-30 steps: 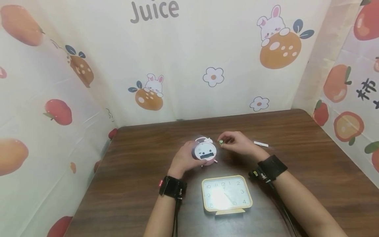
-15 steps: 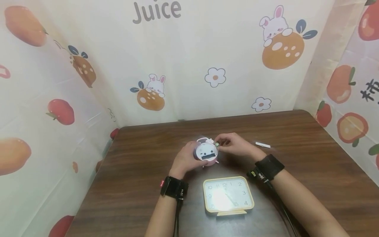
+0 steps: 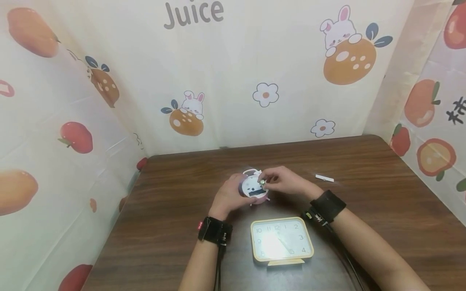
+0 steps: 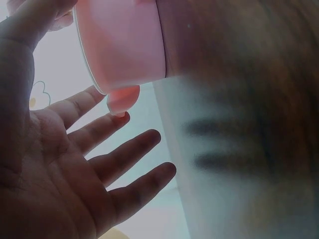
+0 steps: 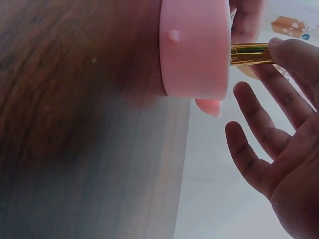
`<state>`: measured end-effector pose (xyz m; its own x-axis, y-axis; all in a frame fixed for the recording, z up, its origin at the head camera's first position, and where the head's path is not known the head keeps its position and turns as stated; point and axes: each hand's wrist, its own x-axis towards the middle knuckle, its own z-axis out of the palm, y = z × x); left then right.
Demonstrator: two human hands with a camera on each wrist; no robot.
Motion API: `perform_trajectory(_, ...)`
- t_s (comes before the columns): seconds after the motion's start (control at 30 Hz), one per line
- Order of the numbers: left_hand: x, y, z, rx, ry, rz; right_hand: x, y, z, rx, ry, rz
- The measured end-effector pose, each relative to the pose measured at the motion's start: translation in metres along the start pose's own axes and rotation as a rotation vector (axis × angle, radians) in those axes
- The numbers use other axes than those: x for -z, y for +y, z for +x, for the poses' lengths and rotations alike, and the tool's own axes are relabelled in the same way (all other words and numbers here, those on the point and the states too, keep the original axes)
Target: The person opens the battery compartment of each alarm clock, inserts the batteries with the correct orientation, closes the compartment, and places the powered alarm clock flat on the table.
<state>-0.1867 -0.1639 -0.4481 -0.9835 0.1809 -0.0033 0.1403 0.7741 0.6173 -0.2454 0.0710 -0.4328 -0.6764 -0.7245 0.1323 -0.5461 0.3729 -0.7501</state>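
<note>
A small pink alarm clock [image 3: 248, 182] lies on the table with its white back up and its dark battery slot [image 3: 256, 193] exposed. My left hand [image 3: 227, 197] holds the clock at its left side; its pink shell [image 4: 122, 45] fills the top of the left wrist view. Between thumb and fingers, my right hand [image 3: 287, 181] pinches a battery [image 3: 263, 182] over the right part of the clock's back. In the right wrist view, the gold battery [image 5: 249, 54] stands end-on at the rim of the clock's back; whether it touches the slot is hidden.
Nearer the front, a yellow-framed rectangular clock [image 3: 282, 239] lies face up on the brown table [image 3: 174, 190]. To the right of my right hand is a small white strip [image 3: 324, 178]. A fruit-patterned curtain [image 3: 225, 60] hangs behind and at both sides.
My right hand has moved left with the battery, from beside the clock to over its back. The left hand has kept its hold on the clock. The view has shifted slightly.
</note>
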Motion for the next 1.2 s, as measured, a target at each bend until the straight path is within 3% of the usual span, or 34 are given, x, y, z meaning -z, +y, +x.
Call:
perform_trajectory(0.6,-0.001,-0.001,0.000,-0.014,0.011,0.012,-0.005,0.002,0.007,0.016,-0.031,-0.036)
perform_trajectory(1.2,0.000,0.000,0.000,-0.020,0.028,0.058,-0.012,-0.003,0.016,0.082,-0.078,-0.192)
